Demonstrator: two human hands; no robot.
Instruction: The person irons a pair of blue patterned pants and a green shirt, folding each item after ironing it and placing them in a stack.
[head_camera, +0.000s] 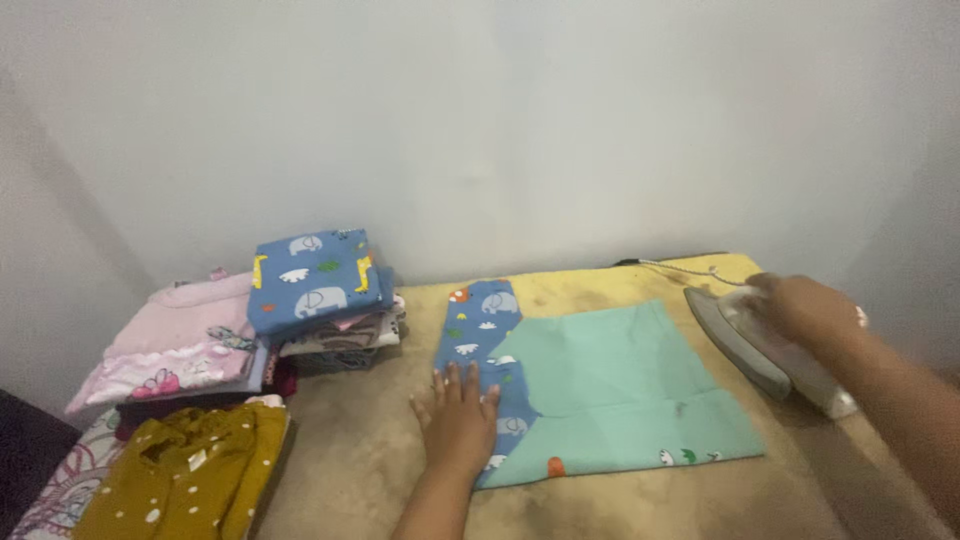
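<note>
A small garment (610, 385) lies flat on a tan padded surface (360, 450), mint green with a blue elephant-print sleeve on its left side. My left hand (458, 412) rests palm down, fingers spread, on that blue sleeve at the garment's left edge. To the right, my right hand (805, 305) grips the handle of a grey and white clothes iron (765, 348), which stands tilted just off the garment's right edge. The iron's cord (690, 268) trails toward the back.
A pile of folded clothes topped by a blue elephant-print piece (318, 278) stands at the back left. Pink folded garments (180, 345) and a mustard dotted one (190, 470) lie farther left. A plain white wall (500, 120) closes the back.
</note>
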